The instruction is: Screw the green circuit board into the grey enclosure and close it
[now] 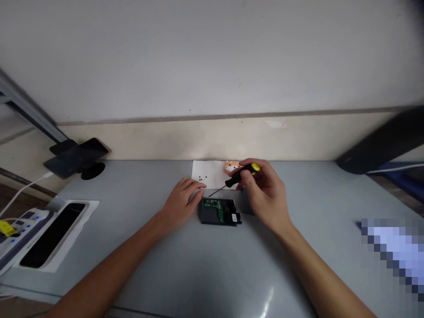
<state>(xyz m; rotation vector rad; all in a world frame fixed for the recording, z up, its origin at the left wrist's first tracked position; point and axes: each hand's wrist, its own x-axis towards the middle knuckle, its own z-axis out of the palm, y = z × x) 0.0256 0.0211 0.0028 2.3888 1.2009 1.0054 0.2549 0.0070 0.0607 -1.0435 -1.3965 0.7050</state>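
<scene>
Gray tabletop (185, 269), screwdriver (236, 176) aslant in right hand (267, 196), tip (210, 195) down-left.

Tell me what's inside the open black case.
A green circuit board and, towards the right, black parts, one bearing a white label. Whatever lies beneath them is covered.

Bench (198, 278), back edge, middle: paper sheet (214, 177); on it, left, screws (200, 179); right, figurine (231, 167). In front of sheet: device (212, 216), circuit board (214, 203) inside; left hand (183, 198) lies just left; right hand (268, 190), to the right, holds screwdriver (236, 177), tip near the device's far edge. Back-left corner: phone (77, 158) on stand (93, 171). Left edge: power strip (24, 237); handset (53, 236) on second sheet (86, 216) to its right. Back-right corner: cylinder (380, 145)
</scene>
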